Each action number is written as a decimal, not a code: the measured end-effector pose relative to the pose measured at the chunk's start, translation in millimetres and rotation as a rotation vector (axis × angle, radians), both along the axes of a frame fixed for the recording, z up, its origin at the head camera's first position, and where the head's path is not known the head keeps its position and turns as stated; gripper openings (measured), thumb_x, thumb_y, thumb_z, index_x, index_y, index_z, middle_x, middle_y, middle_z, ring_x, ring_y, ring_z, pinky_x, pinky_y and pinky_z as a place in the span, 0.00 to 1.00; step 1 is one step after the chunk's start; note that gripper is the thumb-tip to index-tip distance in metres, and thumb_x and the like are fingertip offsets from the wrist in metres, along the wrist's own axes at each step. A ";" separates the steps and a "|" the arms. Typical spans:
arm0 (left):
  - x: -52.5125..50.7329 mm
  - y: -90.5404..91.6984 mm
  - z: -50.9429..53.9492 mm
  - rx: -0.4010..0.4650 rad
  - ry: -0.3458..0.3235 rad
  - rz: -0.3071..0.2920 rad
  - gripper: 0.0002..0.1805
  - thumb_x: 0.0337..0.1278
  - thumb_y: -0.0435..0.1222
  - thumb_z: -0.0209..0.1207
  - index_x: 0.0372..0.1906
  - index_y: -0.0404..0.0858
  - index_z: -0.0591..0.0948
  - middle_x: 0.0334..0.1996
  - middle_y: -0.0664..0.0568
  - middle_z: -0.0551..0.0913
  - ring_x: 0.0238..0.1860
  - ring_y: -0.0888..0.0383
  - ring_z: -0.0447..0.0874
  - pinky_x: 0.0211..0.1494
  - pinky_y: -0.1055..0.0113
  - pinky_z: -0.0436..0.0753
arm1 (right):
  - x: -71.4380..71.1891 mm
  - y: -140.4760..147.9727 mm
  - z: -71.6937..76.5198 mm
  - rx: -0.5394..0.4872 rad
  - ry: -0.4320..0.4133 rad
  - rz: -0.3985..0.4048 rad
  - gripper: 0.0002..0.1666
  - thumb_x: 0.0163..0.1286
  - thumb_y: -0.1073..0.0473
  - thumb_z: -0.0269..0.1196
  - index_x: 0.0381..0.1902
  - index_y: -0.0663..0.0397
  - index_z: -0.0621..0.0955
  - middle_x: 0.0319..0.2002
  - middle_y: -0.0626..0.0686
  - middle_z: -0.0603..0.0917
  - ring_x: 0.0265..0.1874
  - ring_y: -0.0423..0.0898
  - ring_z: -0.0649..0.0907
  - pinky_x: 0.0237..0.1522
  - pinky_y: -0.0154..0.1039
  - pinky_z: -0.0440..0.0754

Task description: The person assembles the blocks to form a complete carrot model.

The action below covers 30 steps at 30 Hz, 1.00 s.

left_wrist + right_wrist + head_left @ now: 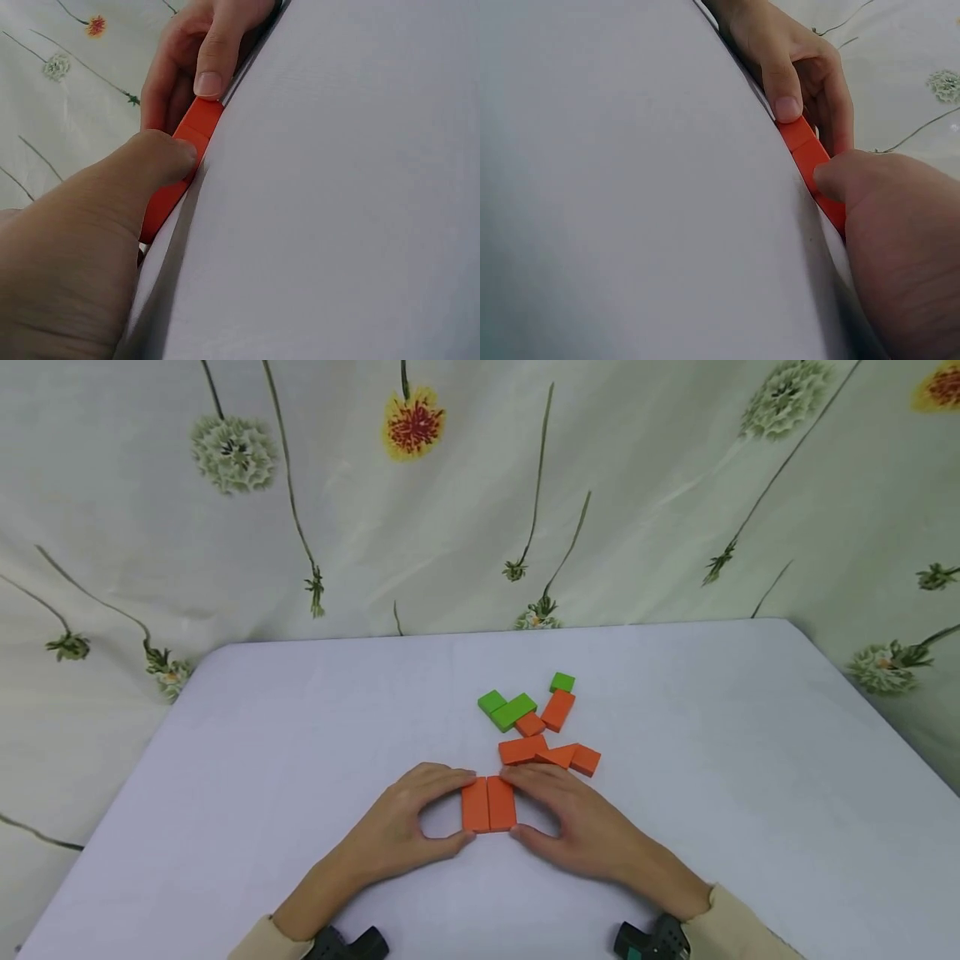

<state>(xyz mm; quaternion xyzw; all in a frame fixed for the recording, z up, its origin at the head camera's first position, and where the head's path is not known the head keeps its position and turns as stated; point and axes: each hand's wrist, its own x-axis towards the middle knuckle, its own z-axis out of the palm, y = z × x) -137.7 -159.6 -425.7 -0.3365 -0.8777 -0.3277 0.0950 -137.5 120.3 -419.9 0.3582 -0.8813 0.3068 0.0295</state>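
Two orange rectangular blocks lie flat on the table, long sides together: a left block and a right block. My left hand pinches the left block, thumb at its near end and fingers at the far end. On the other side my right hand grips the right block in the same way. In the left wrist view the thumb of the left hand presses the near face of the orange pair. The right wrist view has the right hand partly covering the blocks.
Just beyond the right hand lie an orange block, an orange triangular piece and another orange block. Farther back are a small orange block, a longer one and green blocks. A flowered cloth hangs behind the table.
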 end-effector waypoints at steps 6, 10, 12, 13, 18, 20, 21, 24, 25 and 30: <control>-0.1 0.7 0.1 -0.012 0.005 -0.001 0.34 0.49 0.45 0.78 0.65 0.45 0.82 0.60 0.59 0.84 0.62 0.59 0.79 0.64 0.55 0.83 | -0.1 0.1 0.2 0.027 -0.007 0.000 0.37 0.72 0.49 0.67 0.76 0.44 0.71 0.73 0.42 0.74 0.73 0.45 0.71 0.71 0.52 0.75; -0.1 1.0 0.5 -0.028 0.009 0.003 0.35 0.51 0.46 0.77 0.66 0.45 0.81 0.61 0.60 0.83 0.63 0.58 0.78 0.65 0.54 0.82 | -0.2 0.1 -0.1 0.034 -0.006 -0.007 0.38 0.73 0.47 0.67 0.77 0.44 0.70 0.74 0.42 0.72 0.74 0.45 0.70 0.72 0.53 0.74; 0.0 1.3 0.7 -0.034 0.008 0.006 0.35 0.51 0.46 0.77 0.65 0.45 0.81 0.62 0.59 0.83 0.63 0.58 0.78 0.66 0.54 0.81 | -0.3 0.2 -0.3 0.035 -0.007 -0.009 0.38 0.73 0.47 0.66 0.77 0.43 0.70 0.74 0.42 0.72 0.75 0.45 0.69 0.72 0.53 0.74; 0.1 1.5 0.8 -0.036 0.008 0.008 0.35 0.51 0.46 0.77 0.65 0.45 0.81 0.62 0.59 0.82 0.64 0.58 0.78 0.67 0.54 0.81 | -0.3 0.2 -0.2 0.035 -0.009 -0.010 0.38 0.73 0.47 0.66 0.77 0.43 0.70 0.75 0.42 0.71 0.75 0.45 0.69 0.72 0.53 0.73; 0.8 2.6 1.3 -0.042 0.013 0.013 0.34 0.51 0.46 0.77 0.65 0.43 0.82 0.63 0.57 0.81 0.66 0.58 0.76 0.67 0.55 0.81 | 0.2 0.0 0.7 0.027 -0.021 -0.012 0.37 0.73 0.47 0.66 0.77 0.44 0.70 0.75 0.42 0.71 0.75 0.46 0.69 0.73 0.53 0.73; 1.1 2.6 1.6 -0.046 0.013 0.018 0.34 0.51 0.46 0.77 0.65 0.43 0.82 0.63 0.57 0.81 0.65 0.58 0.76 0.67 0.55 0.81 | 0.0 -0.3 1.2 0.008 -0.022 -0.012 0.37 0.72 0.48 0.67 0.76 0.44 0.71 0.75 0.43 0.72 0.75 0.45 0.69 0.73 0.53 0.72; 1.3 2.5 1.6 -0.049 0.012 0.021 0.34 0.51 0.46 0.77 0.65 0.44 0.82 0.63 0.58 0.81 0.65 0.59 0.76 0.67 0.56 0.81 | -0.1 -0.3 1.2 -0.005 -0.021 -0.016 0.37 0.72 0.49 0.67 0.76 0.44 0.71 0.74 0.43 0.72 0.75 0.45 0.69 0.73 0.53 0.72; 1.4 2.5 1.3 -0.054 0.009 0.027 0.34 0.51 0.46 0.77 0.65 0.44 0.82 0.62 0.59 0.81 0.65 0.59 0.76 0.67 0.56 0.81 | 0.0 -0.1 0.7 -0.045 -0.004 -0.033 0.36 0.71 0.50 0.68 0.74 0.45 0.73 0.74 0.44 0.72 0.74 0.45 0.71 0.72 0.53 0.73; 1.4 2.5 1.4 -0.055 0.008 0.028 0.33 0.51 0.46 0.77 0.64 0.44 0.82 0.62 0.59 0.81 0.65 0.60 0.76 0.67 0.56 0.81 | 0.1 0.0 0.4 -0.055 0.002 -0.046 0.35 0.71 0.51 0.68 0.74 0.45 0.73 0.74 0.44 0.72 0.74 0.45 0.71 0.72 0.53 0.73; 1.1 2.7 1.6 -0.056 0.006 0.031 0.33 0.51 0.47 0.77 0.64 0.44 0.82 0.62 0.59 0.81 0.65 0.60 0.76 0.67 0.56 0.81 | -0.1 0.2 -0.3 -0.049 0.019 -0.111 0.33 0.72 0.51 0.67 0.73 0.45 0.74 0.73 0.43 0.72 0.73 0.45 0.72 0.71 0.53 0.75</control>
